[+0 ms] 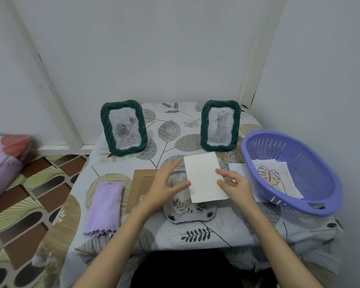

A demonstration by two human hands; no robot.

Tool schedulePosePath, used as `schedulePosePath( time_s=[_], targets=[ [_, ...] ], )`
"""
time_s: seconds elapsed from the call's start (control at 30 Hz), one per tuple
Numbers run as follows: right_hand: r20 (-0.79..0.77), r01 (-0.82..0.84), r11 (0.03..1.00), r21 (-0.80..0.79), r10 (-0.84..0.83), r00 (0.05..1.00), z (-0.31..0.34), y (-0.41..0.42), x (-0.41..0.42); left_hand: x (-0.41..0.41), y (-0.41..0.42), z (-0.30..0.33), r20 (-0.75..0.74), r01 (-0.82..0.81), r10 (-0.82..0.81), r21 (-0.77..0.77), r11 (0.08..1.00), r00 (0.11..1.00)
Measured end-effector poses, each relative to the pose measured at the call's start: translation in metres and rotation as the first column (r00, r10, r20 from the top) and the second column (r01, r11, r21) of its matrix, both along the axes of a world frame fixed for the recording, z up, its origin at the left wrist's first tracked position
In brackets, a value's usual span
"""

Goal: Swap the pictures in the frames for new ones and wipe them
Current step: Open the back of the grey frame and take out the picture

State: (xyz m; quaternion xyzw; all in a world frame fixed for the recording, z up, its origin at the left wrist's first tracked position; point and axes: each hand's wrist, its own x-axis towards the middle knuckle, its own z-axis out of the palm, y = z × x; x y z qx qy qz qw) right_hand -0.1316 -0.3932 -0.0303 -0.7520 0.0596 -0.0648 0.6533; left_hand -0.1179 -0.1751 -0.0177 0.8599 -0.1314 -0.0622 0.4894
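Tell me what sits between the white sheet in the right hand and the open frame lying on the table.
The left hand rests flat on the face-down frame, covering part of its opening. The right hand holds the white sheet above it; nothing else visible intervenes.

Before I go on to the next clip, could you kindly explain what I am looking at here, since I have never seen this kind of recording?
There is no machine: a person wears one wide-angle camera on the head, looking down at their own two bare hands. They sit at a table under a leaf-patterned tablecloth. The right hand pinches a blank white sheet of paper by its edge, holding it over a grey picture frame lying face down. The left hand hovers with straight fingers above that frame. Beside it lie a brown cardboard backing and a folded lilac cloth. Two dark green twisted-edge frames stand at the back, one with a rose picture, one with a cat picture. A purple plastic basket on the right holds more pictures.
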Motion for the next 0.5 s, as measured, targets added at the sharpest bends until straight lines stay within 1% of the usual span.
schedulePosePath(
  time_s=[0.03,0.07,0.1,0.13,0.2,0.27,0.3,0.37,0.43,0.5],
  targets=[
    [0.02,-0.018,1.0,0.01,0.018,1.0,0.005,0.001,0.0,0.001,-0.007,0.007,-0.063,-0.036,0.025,-0.184,0.982,0.998],
    [0.037,-0.032,0.999,0.014,0.031,0.999,0.011,0.001,0.0,0.002,-0.013,0.014,-0.131,-0.062,0.022,-0.314,0.947,0.991],
    [0.052,-0.043,0.999,0.003,0.043,0.998,0.016,0.001,0.0,0.002,-0.018,0.018,-0.18,-0.074,0.003,-0.394,0.916,0.984],
    [0.061,-0.051,0.998,-0.027,0.053,0.997,0.021,0.0,0.0,0.003,-0.022,0.02,-0.209,-0.077,-0.017,-0.435,0.897,0.978],
    [0.07,-0.061,0.989,-0.134,0.071,0.995,0.029,-0.006,0.001,0.005,-0.029,0.021,-0.235,-0.086,-0.033,-0.479,0.874,0.971],
    [0.084,-0.062,0.954,-0.295,0.091,0.992,0.037,-0.015,0.0,0.006,-0.034,0.021,-0.24,-0.106,-0.017,-0.489,0.866,0.971],
    [0.11,-0.039,0.914,-0.405,0.091,0.99,0.04,-0.022,-0.001,0.007,-0.037,0.021,-0.235,-0.107,-0.01,-0.482,0.87,0.972],
    [0.154,0.013,0.793,-0.609,0.102,0.983,0.045,-0.038,-0.004,0.009,-0.045,0.021,-0.228,-0.1,-0.01,-0.465,0.88,0.973],
    [0.165,0.033,0.682,-0.73,0.128,0.978,0.05,-0.053,-0.01,0.013,-0.053,0.021,-0.218,-0.076,-0.021,-0.431,0.899,0.976],
    [0.187,0.061,0.58,-0.812,0.16,0.969,0.051,-0.061,-0.015,0.019,-0.061,0.019,-0.202,-0.041,-0.043,-0.392,0.919,0.978]
  ],
)
